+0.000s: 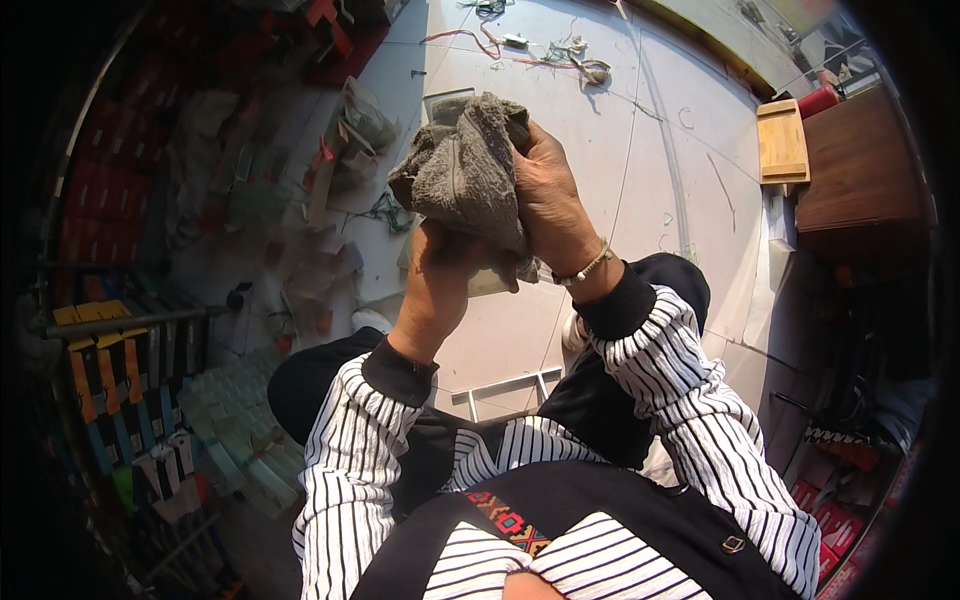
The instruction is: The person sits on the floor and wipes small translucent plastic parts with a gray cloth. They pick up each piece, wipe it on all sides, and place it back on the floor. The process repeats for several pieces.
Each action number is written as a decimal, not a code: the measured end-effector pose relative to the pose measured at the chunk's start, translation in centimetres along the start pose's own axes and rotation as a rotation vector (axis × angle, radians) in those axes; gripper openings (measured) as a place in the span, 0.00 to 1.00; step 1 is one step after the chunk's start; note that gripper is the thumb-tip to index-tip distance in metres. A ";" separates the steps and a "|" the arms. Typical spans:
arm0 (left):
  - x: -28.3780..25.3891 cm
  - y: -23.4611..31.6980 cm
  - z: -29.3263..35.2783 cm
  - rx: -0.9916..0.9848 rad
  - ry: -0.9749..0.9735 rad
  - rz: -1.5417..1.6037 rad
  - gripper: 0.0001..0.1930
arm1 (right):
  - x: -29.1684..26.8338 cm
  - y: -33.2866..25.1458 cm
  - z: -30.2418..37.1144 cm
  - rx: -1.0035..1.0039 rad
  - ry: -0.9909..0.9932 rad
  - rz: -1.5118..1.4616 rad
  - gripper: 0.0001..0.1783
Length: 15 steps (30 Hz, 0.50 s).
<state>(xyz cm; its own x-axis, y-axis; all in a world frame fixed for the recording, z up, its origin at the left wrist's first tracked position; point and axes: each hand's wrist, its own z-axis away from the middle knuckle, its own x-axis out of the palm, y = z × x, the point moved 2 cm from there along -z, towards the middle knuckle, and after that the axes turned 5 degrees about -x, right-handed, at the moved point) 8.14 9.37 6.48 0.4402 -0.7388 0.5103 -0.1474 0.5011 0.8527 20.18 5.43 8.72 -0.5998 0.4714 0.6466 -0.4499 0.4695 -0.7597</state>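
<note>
You have a grey cloth (460, 175) raised in front of you, at 12 o'clock and above the floor (655, 190). Your right hand (553, 190) has its grip closed on the cloth's 3 o'clock side, a bracelet (590, 263) round that wrist. Your left hand (438, 275) comes up against the cloth's 6 o'clock side; its fingers are hidden, so I cannot tell how far its grip is closed. Beyond the cloth, wires (488, 46) lie on the floor at 12 o'clock. A wooden stool (783, 142) sits at 2 o'clock, red boxes (105, 140) at 10.
</note>
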 end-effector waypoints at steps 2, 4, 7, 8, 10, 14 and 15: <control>-0.1 0.0 0.1 -0.093 -0.110 0.000 0.10 | -0.1 -0.9 -0.4 0.062 -0.162 0.034 0.14; -0.4 -0.1 0.2 -0.215 -0.145 0.027 0.11 | -0.6 -1.7 -1.1 0.033 -0.231 0.040 0.12; -0.5 -0.2 0.5 -0.202 -0.157 0.063 0.10 | -1.7 -1.9 -1.2 0.009 -0.260 -0.033 0.09; -0.6 -0.2 0.4 -0.169 -0.176 -0.040 0.10 | -1.7 -1.4 -1.1 0.033 -0.252 -0.050 0.08; -0.8 -0.1 0.6 0.008 -0.072 -0.363 0.10 | -1.8 -0.4 -0.6 0.130 -0.216 -0.045 0.08; -0.9 0.3 0.5 0.306 0.076 -0.669 0.07 | -1.2 0.6 0.6 0.301 -0.236 -0.087 0.10; -0.9 0.6 0.4 0.343 0.057 -0.658 0.07 | -1.1 0.5 0.7 0.312 -0.247 -0.085 0.10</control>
<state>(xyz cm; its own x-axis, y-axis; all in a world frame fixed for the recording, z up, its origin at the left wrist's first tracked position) 7.27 10.15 6.53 0.5767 -0.8086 -0.1167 -0.1017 -0.2128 0.9718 20.11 4.65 7.57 -0.6758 0.2293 0.7005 -0.6609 0.2324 -0.7136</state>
